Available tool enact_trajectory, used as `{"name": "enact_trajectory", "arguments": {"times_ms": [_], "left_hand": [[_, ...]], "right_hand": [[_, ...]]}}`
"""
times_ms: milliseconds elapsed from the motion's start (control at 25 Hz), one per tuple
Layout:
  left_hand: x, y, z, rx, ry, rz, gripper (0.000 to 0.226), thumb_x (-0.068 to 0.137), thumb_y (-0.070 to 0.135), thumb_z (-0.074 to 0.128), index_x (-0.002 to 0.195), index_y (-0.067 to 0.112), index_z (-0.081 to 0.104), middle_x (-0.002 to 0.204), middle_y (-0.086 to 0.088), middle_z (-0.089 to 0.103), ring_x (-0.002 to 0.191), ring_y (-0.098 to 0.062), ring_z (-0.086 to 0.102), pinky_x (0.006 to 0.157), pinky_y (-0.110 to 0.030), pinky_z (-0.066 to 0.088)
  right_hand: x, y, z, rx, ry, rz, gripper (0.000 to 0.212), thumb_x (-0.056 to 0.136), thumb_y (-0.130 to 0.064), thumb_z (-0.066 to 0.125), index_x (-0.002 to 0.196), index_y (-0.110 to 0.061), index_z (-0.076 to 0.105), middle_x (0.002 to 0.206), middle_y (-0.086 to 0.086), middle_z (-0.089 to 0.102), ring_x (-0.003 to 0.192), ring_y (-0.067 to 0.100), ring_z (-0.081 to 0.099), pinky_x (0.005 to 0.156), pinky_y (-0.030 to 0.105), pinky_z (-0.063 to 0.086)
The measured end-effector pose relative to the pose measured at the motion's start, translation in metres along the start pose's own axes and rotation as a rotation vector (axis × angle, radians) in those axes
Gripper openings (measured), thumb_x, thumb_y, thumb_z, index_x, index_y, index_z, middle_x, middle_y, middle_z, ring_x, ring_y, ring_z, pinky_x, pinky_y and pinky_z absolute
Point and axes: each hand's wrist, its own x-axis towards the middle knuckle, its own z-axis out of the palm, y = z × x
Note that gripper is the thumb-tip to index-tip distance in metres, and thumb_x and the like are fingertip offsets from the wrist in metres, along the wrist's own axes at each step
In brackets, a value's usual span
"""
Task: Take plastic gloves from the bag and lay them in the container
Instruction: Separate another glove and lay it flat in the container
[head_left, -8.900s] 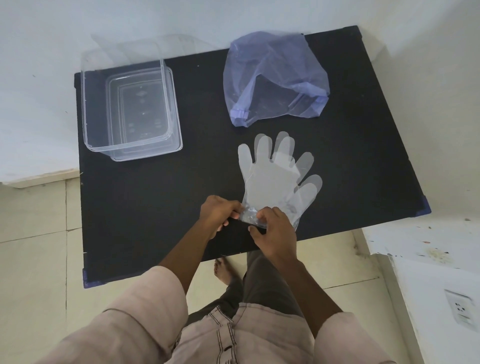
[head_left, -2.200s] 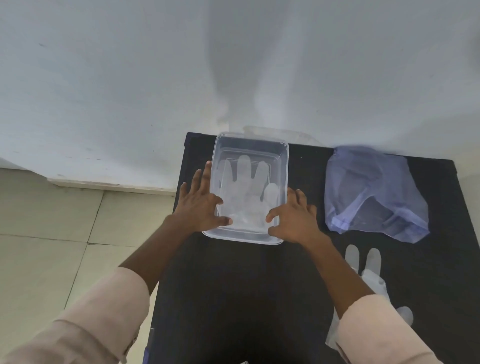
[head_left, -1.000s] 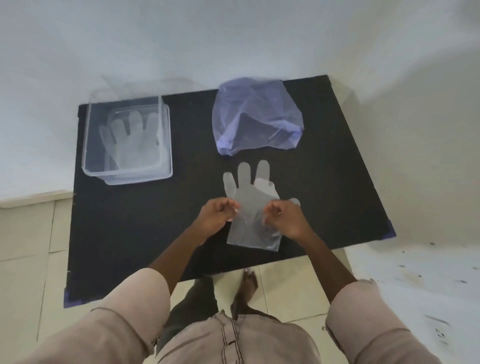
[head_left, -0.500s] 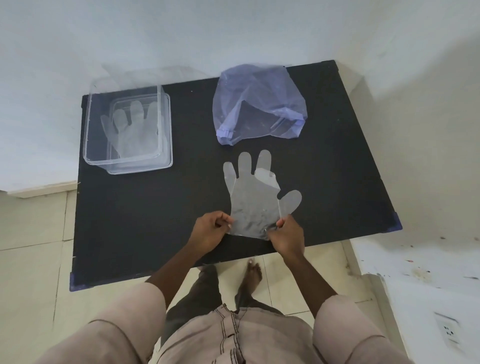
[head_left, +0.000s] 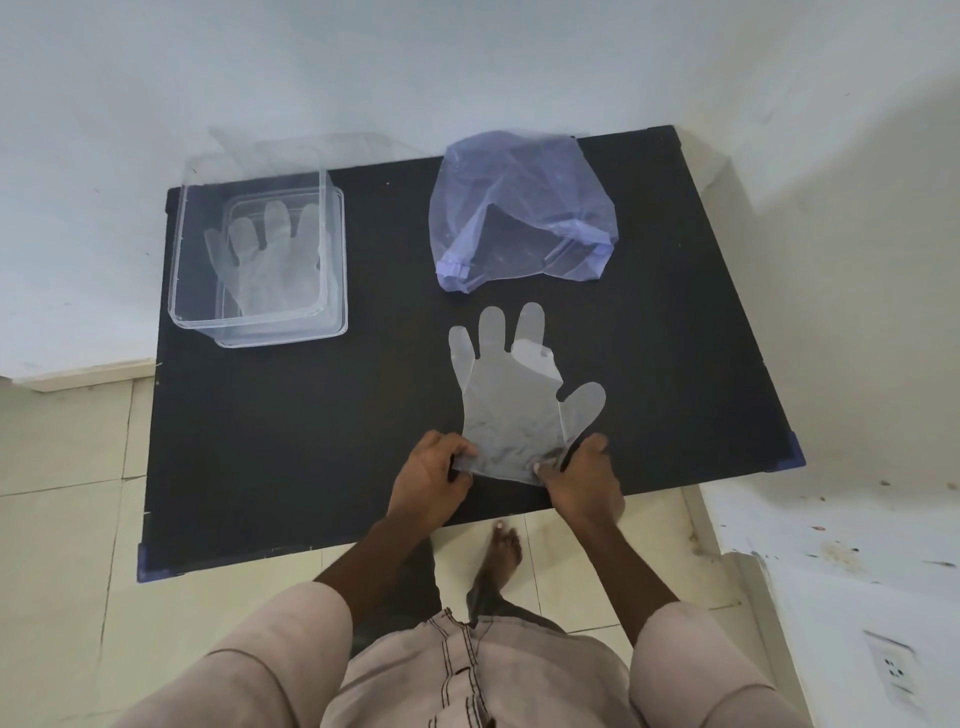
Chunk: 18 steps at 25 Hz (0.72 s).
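A clear plastic glove (head_left: 511, 400) lies flat on the black table (head_left: 311, 441), fingers pointing away from me, one finger folded over. My left hand (head_left: 428, 480) pinches the left corner of its cuff and my right hand (head_left: 584, 480) pinches the right corner. A clear rectangular container (head_left: 182, 291) stands at the table's far left with another clear glove (head_left: 270, 260) lying flat inside it. A crumpled bluish see-through bag (head_left: 519, 218) sits at the far middle, its mouth toward the glove.
White walls close off the table at the back and right. A white ledge with a wall socket (head_left: 893, 670) is at the lower right. Tiled floor and my bare foot (head_left: 501, 553) show below the table's near edge.
Since a second ago both hands slid down the glove from its palm to the cuff corners, and the glove now lies flatter. Earlier, another glove was laid in the container.
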Motion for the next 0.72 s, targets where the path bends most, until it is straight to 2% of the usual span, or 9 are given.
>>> {"name": "enact_trajectory", "arguments": {"times_ms": [120, 280, 400, 480, 560, 640, 720], "left_hand": [[0.002, -0.003, -0.002, -0.007, -0.042, 0.000, 0.027, 0.085, 0.012, 0.069, 0.111, 0.018, 0.063, 0.118, 0.000, 0.052, 0.101, -0.016, 0.055, 0.087, -0.022, 0.048], [-0.003, -0.004, -0.004, 0.192, -0.037, 0.094, 0.038, 0.083, 0.024, 0.069, 0.120, 0.022, 0.059, 0.124, -0.001, 0.052, 0.109, -0.019, 0.054, 0.090, -0.027, 0.049], [-0.005, 0.006, -0.001, 0.336, 0.037, 0.153, 0.057, 0.077, 0.036, 0.072, 0.128, 0.027, 0.050, 0.135, 0.000, 0.046, 0.122, -0.020, 0.046, 0.101, -0.032, 0.041], [-0.002, 0.015, 0.001, 0.379, 0.056, 0.180, 0.062, 0.076, 0.039, 0.073, 0.131, 0.029, 0.047, 0.141, 0.000, 0.042, 0.128, -0.021, 0.039, 0.106, -0.034, 0.035], [0.004, 0.021, 0.002, 0.401, 0.064, 0.188, 0.055, 0.078, 0.039, 0.071, 0.128, 0.030, 0.050, 0.140, -0.001, 0.043, 0.129, -0.022, 0.039, 0.106, -0.036, 0.034], [0.009, 0.023, 0.000, 0.385, 0.114, 0.198, 0.038, 0.083, 0.036, 0.068, 0.119, 0.027, 0.060, 0.133, -0.001, 0.051, 0.122, -0.021, 0.044, 0.102, -0.035, 0.037], [0.015, 0.026, -0.006, 0.350, 0.169, 0.205, 0.023, 0.087, 0.034, 0.065, 0.108, 0.024, 0.068, 0.124, 0.000, 0.057, 0.114, -0.019, 0.048, 0.094, -0.031, 0.039]], "right_hand": [[0.002, -0.011, 0.010, 0.033, -0.010, -0.033, 0.051, 0.083, -0.029, 0.069, 0.117, -0.014, 0.034, 0.106, 0.011, 0.064, 0.090, 0.031, 0.067, 0.071, 0.042, 0.057], [0.006, -0.018, 0.004, 0.487, -0.085, 0.134, 0.041, 0.081, -0.016, 0.070, 0.111, -0.012, 0.042, 0.098, 0.009, 0.062, 0.078, 0.019, 0.060, 0.067, 0.034, 0.053], [0.005, -0.020, 0.001, 0.770, -0.159, 0.279, 0.040, 0.078, -0.013, 0.071, 0.113, -0.008, 0.054, 0.096, 0.010, 0.067, 0.072, 0.015, 0.063, 0.055, 0.027, 0.049], [0.004, -0.026, -0.006, 0.912, -0.221, 0.353, 0.033, 0.077, -0.013, 0.070, 0.108, -0.007, 0.062, 0.094, 0.011, 0.069, 0.073, 0.016, 0.063, 0.059, 0.030, 0.050], [0.001, -0.033, -0.016, 1.025, -0.281, 0.411, 0.024, 0.078, -0.009, 0.068, 0.102, -0.004, 0.065, 0.087, 0.012, 0.067, 0.072, 0.017, 0.060, 0.063, 0.032, 0.050], [-0.001, -0.037, -0.026, 1.097, -0.317, 0.402, 0.025, 0.079, -0.007, 0.068, 0.103, -0.003, 0.065, 0.085, 0.013, 0.066, 0.071, 0.017, 0.058, 0.063, 0.033, 0.049], [0.001, -0.032, -0.030, 1.046, -0.260, 0.247, 0.037, 0.079, -0.016, 0.072, 0.113, -0.010, 0.059, 0.099, 0.010, 0.065, 0.082, 0.018, 0.061, 0.069, 0.033, 0.051]]}}
